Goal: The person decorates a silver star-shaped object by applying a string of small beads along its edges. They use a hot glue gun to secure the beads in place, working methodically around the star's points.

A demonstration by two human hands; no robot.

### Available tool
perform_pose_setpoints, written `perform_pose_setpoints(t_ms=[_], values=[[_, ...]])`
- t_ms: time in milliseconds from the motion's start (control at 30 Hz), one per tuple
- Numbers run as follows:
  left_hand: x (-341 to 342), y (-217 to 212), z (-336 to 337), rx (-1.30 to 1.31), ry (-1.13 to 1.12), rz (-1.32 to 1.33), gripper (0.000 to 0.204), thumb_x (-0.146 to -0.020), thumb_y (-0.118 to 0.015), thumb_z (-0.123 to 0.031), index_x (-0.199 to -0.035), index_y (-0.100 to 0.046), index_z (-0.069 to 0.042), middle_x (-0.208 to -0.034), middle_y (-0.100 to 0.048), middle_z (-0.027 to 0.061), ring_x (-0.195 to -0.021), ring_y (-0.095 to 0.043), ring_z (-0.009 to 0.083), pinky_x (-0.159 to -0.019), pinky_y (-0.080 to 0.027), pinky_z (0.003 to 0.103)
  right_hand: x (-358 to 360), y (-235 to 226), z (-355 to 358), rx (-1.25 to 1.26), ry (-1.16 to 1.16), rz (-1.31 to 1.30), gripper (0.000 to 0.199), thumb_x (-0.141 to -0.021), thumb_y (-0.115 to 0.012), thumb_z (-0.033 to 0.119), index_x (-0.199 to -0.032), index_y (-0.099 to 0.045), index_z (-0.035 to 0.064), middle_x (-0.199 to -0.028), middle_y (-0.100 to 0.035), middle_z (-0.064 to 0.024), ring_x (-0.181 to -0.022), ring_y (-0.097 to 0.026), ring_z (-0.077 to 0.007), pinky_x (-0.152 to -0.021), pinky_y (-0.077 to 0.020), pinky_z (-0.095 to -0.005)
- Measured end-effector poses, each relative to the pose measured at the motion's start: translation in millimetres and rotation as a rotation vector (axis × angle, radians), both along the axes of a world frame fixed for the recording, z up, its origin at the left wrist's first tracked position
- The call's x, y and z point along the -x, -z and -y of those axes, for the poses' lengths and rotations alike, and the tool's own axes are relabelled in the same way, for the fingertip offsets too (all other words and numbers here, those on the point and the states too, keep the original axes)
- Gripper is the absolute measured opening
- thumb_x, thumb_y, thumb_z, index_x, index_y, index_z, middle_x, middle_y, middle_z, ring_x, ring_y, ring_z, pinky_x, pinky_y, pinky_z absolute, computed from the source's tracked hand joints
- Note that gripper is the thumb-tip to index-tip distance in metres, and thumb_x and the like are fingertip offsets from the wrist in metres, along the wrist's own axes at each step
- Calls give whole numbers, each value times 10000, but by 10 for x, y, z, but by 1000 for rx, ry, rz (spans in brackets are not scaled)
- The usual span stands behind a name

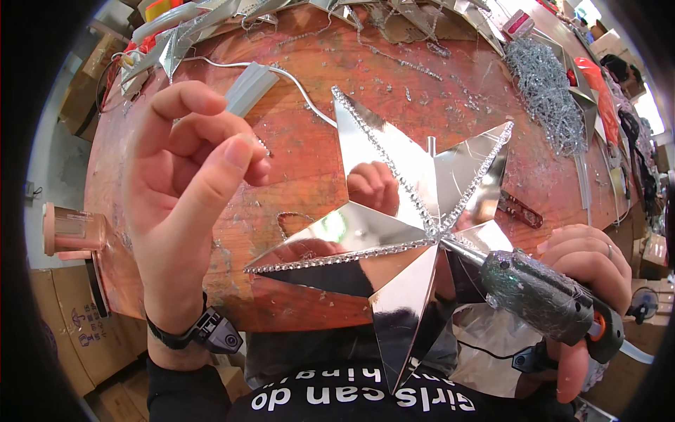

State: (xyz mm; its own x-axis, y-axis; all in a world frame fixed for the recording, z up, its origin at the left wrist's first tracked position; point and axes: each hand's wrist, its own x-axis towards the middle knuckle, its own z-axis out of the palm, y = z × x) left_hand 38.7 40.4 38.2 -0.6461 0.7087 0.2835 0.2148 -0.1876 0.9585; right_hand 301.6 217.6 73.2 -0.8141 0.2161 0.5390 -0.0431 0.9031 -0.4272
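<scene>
A shiny silver five-pointed star (401, 225) with raised facets lies before me at the table's near edge. Strips of rhinestone trim (337, 257) run along three of its ridges and meet at the centre. My right hand (587, 264) is wrapped round a dark hot glue gun (541, 295) spotted with glue. The gun's metal nozzle points left and reaches the star's centre. Raised to the left of the star, my left hand (193, 162) has its fingers curled and thumb pressed in. A tiny sparkly bit shows beside those fingertips; whether they grip it is unclear.
Clear glue sticks (251, 88) and a white cord lie behind my left hand. A red-handled tool (520, 209) sits right of the star. Tangled silver trim (545, 91) heaps at the far right. More silver stars (232, 21) line the back; cardboard boxes (84, 327) stand at lower left.
</scene>
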Motion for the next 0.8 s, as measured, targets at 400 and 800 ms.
perform_pose_setpoints(t_ms=[400, 800], values=[[13, -18, 9, 68, 38, -35, 426, -910, -552, -97, -1293, -418, 31, -888, -579, 53, -803, -547, 102, -755, -452, 239, -36, -30, 17, -16, -36, 67, 931, -491, -418, 937, -654, -542, 29, -593, -571, -55, -534, -550, -214, -575, -469, -344], [72, 8, 47, 76, 118, -75, 373, -957, -456, -92, -1299, -394, 43, -1012, -548, 72, -928, -573, 120, -867, -467, 268, -54, -40, 150, 39, 121, 75, 660, -733, -527, 702, -701, -568, 44, -666, -622, -69, -640, -610, -237, -676, -494, -373]])
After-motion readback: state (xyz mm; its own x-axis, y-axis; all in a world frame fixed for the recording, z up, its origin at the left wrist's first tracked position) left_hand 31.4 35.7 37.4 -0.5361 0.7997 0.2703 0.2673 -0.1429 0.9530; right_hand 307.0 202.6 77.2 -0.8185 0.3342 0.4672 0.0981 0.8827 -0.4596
